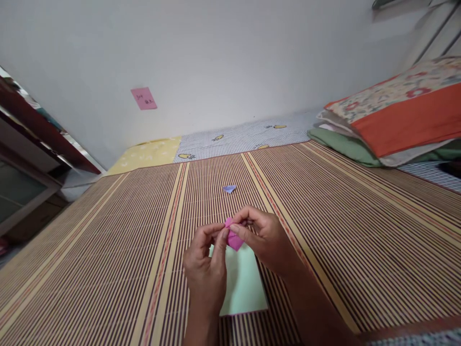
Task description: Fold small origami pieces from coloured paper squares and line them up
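A small piece of folded pink paper (236, 241) is held up between my two hands, its lower end tapering to a point. My left hand (207, 254) pinches its left side between thumb and fingers. On the other side, my right hand (264, 235) grips the upper right part, thumb in front and fingers behind. Under the hands lies a pale green sheet of paper (245, 283), partly covered by them. Beyond the hands, a small folded blue-purple paper piece (229, 189) rests on the striped mat.
The striped bamboo mat (108, 250) covers the surface. Pillows and folded bedding (406, 115) are piled at the right. Patterned cloth (230, 139) runs along the wall, where a pink note (144, 98) is stuck. A dark-framed cabinet (25, 182) stands at the left.
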A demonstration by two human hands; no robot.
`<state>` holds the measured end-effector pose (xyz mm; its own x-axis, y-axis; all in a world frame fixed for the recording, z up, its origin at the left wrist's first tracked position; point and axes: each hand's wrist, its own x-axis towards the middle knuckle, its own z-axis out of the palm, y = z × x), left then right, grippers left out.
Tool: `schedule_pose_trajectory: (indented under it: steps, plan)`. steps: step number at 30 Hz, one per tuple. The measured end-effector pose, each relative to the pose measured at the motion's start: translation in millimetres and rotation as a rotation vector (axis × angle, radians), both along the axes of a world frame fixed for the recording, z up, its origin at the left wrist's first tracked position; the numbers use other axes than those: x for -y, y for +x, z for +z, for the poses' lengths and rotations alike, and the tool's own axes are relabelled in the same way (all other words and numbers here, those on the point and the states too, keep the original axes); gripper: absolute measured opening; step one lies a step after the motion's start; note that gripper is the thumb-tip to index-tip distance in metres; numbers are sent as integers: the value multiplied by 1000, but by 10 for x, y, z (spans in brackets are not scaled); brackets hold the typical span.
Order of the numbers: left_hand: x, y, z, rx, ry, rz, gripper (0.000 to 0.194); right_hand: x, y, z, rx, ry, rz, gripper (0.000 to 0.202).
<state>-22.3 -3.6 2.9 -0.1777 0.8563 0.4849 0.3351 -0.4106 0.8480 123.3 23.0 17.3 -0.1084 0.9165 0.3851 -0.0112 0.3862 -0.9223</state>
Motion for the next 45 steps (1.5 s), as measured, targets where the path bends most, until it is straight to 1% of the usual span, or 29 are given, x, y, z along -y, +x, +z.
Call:
schedule_pose_trajectory:
  steps: [3, 7, 9, 12, 17, 20, 25, 28, 29, 32, 34, 37, 38, 39, 41, 45]
  plan:
    - [-6, 30, -27, -20, 75, 30, 16, 3, -17, 5, -7, 19, -10, 4]
    - [-12, 59, -21, -83, 176, 74, 17, 2, -32, 17, -24, 81, -28, 6]
    - [-14, 61, -4, -122, 203, 70, 17, -2, -34, 16, -37, 108, -32, 7]
    - [-19, 63, 23, -167, 239, 55, 20, -10, -38, 5, -75, 105, -33, 6]
    - [-23, 96, 71, -202, 274, 43, 24, -23, -39, 1, -105, 132, -56, 8]
    - [-15, 120, 85, -196, 282, 29, 22, -26, -29, 12, -107, 116, -45, 8]
    - [5, 132, 30, -142, 192, 65, 14, -7, -40, 16, -92, 29, -34, 4]
    - [10, 146, -20, -102, 125, 124, 6, 8, -76, 2, -54, 5, -71, 2]
    - [11, 153, -31, -72, 105, 137, 5, 10, -87, -3, -42, 8, -96, 3]
    - [13, 168, -42, 15, 54, 141, 10, 3, -91, -15, -20, 19, -156, 5]
    - [12, 161, -35, 40, 19, 128, 12, -11, -54, -17, -27, 1, -131, 14]
    - [5, 131, -25, 92, -3, 135, 15, -35, 53, -12, -38, -83, -22, 29]
    - [2, 121, -26, 110, -1, 138, 17, -41, 91, -9, -22, -115, 26, 28]
    - [-1, 112, -29, 122, 1, 139, 18, -45, 123, -6, -7, -138, 79, 23]
    - [-6, 99, -37, 124, -11, 136, 18, -46, 162, -1, 31, -150, 134, 14]
    - [-14, 89, -42, 100, -35, 129, 16, -33, 146, 10, 90, -75, 90, 16]
